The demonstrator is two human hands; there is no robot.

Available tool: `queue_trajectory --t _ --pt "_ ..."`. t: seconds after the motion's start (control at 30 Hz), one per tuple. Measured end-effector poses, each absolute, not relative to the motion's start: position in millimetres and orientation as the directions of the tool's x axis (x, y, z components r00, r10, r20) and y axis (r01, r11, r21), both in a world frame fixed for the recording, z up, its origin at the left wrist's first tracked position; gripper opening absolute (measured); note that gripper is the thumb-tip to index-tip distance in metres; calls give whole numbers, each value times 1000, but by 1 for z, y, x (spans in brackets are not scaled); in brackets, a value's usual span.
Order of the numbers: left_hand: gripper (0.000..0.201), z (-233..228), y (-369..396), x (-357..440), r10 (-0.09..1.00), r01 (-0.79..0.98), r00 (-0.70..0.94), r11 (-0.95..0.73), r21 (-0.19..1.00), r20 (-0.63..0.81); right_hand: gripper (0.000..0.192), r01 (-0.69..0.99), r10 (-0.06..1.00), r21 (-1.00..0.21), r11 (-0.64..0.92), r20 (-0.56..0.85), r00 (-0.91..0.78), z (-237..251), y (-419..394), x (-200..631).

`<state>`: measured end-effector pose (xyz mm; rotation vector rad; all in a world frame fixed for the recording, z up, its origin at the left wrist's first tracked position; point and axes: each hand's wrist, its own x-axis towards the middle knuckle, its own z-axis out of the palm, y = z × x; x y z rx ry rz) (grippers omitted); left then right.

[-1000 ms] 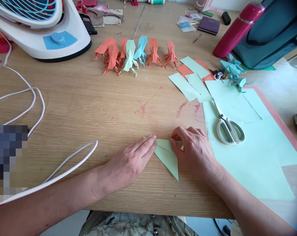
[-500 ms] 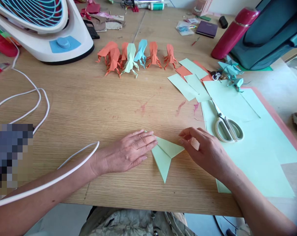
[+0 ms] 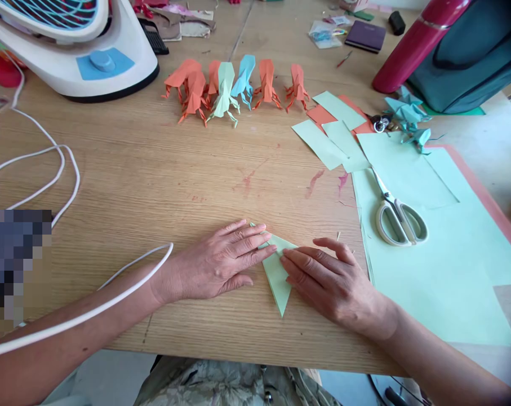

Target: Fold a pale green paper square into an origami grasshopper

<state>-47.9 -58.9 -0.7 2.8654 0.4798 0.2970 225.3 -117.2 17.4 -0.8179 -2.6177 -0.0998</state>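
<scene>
A folded piece of light green paper (image 3: pixel 277 277) lies on the wooden table near its front edge, one point facing me. My left hand (image 3: pixel 221 259) rests flat on its upper left part, fingers stretched out over the paper. From the other side my right hand (image 3: pixel 329 279) lies over the right part, its fingertips pressing on the paper and its fingers extended. Part of the folded shape is hidden under both hands. Beside my right hand are sheets of light green paper (image 3: pixel 428 299), with white-handled scissors (image 3: pixel 401 223) lying on them.
Several folded paper figures, orange (image 3: pixel 266 84), pale green (image 3: pixel 225 90) and blue (image 3: pixel 244 79), stand at the back. Cut paper strips (image 3: pixel 320 145) lie to their right. A white fan base (image 3: pixel 128 62) is at upper left, a pink bottle (image 3: pixel 420 48) at upper right. A white cable (image 3: pixel 124 282) crosses my left arm.
My right hand has moved left from the paper's right tip and now lies flat over it. The right flap is now folded down or covered. My left hand stays in place.
</scene>
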Motion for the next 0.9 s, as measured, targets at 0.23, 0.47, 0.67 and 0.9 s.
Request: queue_trajectory --t 0.23,0.47,0.67,0.9 --pt "59 1 -59 -48 342 301 932 -915 270 122 32 614 590 -21 789 304 -748 17 -113 221" --pt "61 2 -59 -49 356 306 925 -903 301 131 34 639 618 -2 769 260 -742 18 -114 216" --pt "61 2 -59 -48 350 302 928 -907 294 126 24 632 608 -20 775 299 -736 17 -118 218" --pt "59 0 -58 -48 348 300 930 -905 300 120 26 636 608 -31 771 333 -721 17 -124 221"
